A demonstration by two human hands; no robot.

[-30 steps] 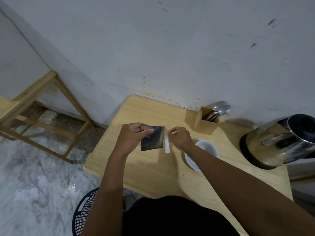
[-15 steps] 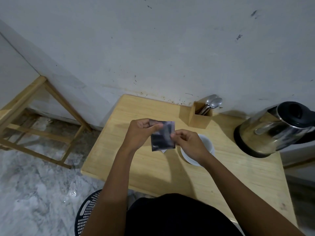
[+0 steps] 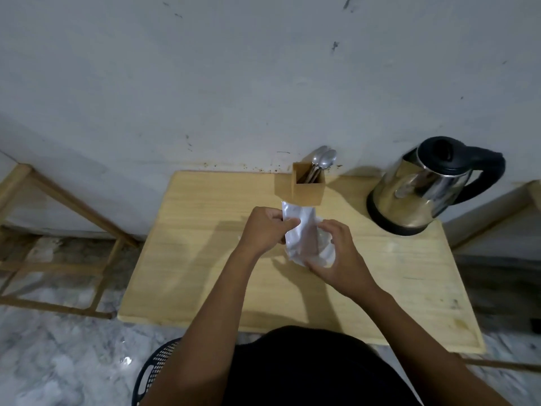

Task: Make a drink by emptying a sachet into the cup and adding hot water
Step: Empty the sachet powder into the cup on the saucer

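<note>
Nearest the camera, the person's dark-clothed lap fills the bottom edge, with a black perforated basket just showing at the lower left on the marble floor. Both bare forearms reach forward over the wooden worktop.

The left hand pinches the upper left edge of a silvery sachet between thumb and fingers. The right hand is curled around the sachet's lower right side, its fingers closed on the foil. The sachet stands roughly upright between the two hands, above the middle of the worktop. Directly behind and under it a white cup peeks out, mostly hidden by the sachet and the right hand; whether the foil touches the cup cannot be told.

Further back, a small wooden holder stands near the wall with metal spoons sticking out of it. To its right sits a steel kettle with a black lid and handle, at the far right corner of the worktop. A scuffed white wall rises behind, and a wooden frame stands to the left.
</note>
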